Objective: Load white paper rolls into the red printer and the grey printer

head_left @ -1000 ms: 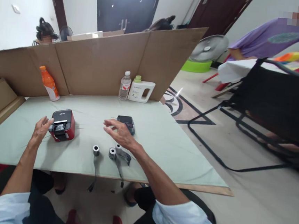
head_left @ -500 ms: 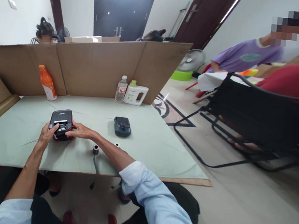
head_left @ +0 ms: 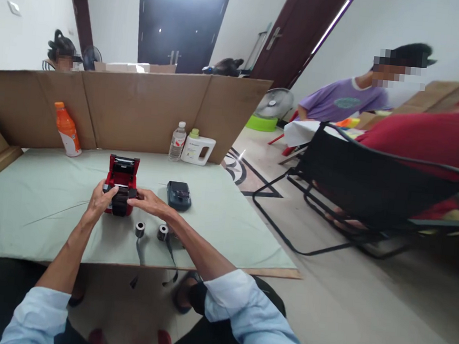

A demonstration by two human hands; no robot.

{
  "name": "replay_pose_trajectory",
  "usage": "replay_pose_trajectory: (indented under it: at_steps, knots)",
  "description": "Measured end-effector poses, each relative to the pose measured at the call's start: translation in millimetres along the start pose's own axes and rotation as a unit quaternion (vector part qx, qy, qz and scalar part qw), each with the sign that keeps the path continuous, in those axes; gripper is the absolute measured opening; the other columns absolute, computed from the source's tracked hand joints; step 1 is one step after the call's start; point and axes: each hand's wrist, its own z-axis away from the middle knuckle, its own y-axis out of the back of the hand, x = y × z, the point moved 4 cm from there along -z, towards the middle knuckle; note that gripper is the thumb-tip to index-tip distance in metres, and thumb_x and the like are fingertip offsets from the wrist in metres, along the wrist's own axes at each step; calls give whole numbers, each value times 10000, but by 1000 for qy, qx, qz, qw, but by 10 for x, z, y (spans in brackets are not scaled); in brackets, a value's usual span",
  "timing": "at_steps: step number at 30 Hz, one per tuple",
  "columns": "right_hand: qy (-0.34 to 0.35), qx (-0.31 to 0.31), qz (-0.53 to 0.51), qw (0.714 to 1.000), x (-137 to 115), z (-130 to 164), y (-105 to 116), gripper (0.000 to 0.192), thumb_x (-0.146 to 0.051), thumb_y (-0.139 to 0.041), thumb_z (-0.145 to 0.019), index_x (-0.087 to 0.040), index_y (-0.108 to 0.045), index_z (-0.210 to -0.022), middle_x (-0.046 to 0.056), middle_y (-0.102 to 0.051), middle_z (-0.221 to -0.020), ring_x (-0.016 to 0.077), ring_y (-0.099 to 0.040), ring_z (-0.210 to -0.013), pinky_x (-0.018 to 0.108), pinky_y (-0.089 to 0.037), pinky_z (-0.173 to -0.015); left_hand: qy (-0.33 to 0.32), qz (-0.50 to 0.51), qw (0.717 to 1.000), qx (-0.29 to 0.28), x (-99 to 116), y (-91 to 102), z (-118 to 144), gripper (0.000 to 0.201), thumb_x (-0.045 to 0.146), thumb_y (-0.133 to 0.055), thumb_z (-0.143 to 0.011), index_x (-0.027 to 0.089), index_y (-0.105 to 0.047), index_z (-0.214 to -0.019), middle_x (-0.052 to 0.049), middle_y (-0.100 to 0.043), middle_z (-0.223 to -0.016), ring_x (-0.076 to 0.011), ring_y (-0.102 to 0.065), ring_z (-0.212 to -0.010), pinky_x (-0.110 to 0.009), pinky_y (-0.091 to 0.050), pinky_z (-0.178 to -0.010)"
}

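A small red-and-black label printer [head_left: 123, 175] stands on the pale green cloth with its lid raised, showing a red inside. My left hand [head_left: 100, 199] grips its left side, thumb on the front edge. From the right, my right hand [head_left: 148, 202] holds the other side, fingers at the front corner. Just right of the printer sit two small rolls, a left roll [head_left: 140, 229] and a right roll [head_left: 163, 232], each trailing a dark strip over the table's front edge. Beyond my right hand rests a second, dark printer-like device [head_left: 178, 195].
A cardboard screen [head_left: 146, 108] borders the back of the cloth-covered table [head_left: 55, 232]. Before it stand an orange bottle [head_left: 67, 131], a clear water bottle [head_left: 178, 143] and a white jug [head_left: 197, 149]. A black folding chair [head_left: 333, 176] and other people are to the right.
The printer's lid has swung up from closed, revealing the red inside. Both hands stay on the printer, which now appears farther right. The right roll has come into fuller view from behind my forearm.
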Motion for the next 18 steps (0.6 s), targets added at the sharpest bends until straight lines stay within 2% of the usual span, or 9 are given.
replay_pose_trajectory:
  at_steps: [8, 12, 14, 17, 18]
  knots:
    - [-27, 45, 80, 995, -80, 261, 428, 502, -475, -754, -794, -119, -740, -1148, 64, -771, -1052, 276, -695, -1004, 394, -524, -947, -37, 37, 995, -81, 25, -490, 109, 631, 529, -735, -793, 147, -611, -1280, -120, -739, -1178, -276, -704, -1051, -417, -561, -954]
    - [-32, 70, 112, 991, 17, 341, 539, 510, -499, -754, -804, -143, -734, -1169, 54, -772, -1052, 283, -685, -1025, 394, -535, -931, -44, 42, 992, -115, -109, -583, 122, 660, 546, -726, -816, 148, -591, -1325, -141, -725, -1246, -298, -693, -1115, -446, -548, -992]
    - [-19, 85, 128, 988, 55, 366, 555, 518, -498, -747, -825, -152, -722, -1209, 58, -770, -1082, 285, -679, -1055, 399, -528, -955, -40, 12, 994, -104, -181, -544, -3, 666, 547, -742, -798, 149, -602, -1313, -169, -693, -1316, -332, -659, -1205, -475, -519, -1041]
    - [-3, 94, 156, 983, 81, 384, 548, 517, -488, -726, -862, -168, -699, -1268, 63, -765, -1129, 284, -676, -1081, 414, -512, -996, -15, -35, 998, -56, -235, -448, -358, 745, 526, -783, -723, 123, -593, -1320, -243, -586, -1457, -396, -578, -1328, -546, -471, -1092]
    - [0, 95, 165, 982, 82, 386, 544, 519, -483, -721, -871, -175, -690, -1288, 65, -763, -1143, 284, -676, -1089, 420, -508, -1005, -21, -29, 998, -59, -223, -444, -489, 778, 519, -785, -705, 109, -581, -1335, -259, -560, -1480, -400, -569, -1339, -558, -463, -1099]
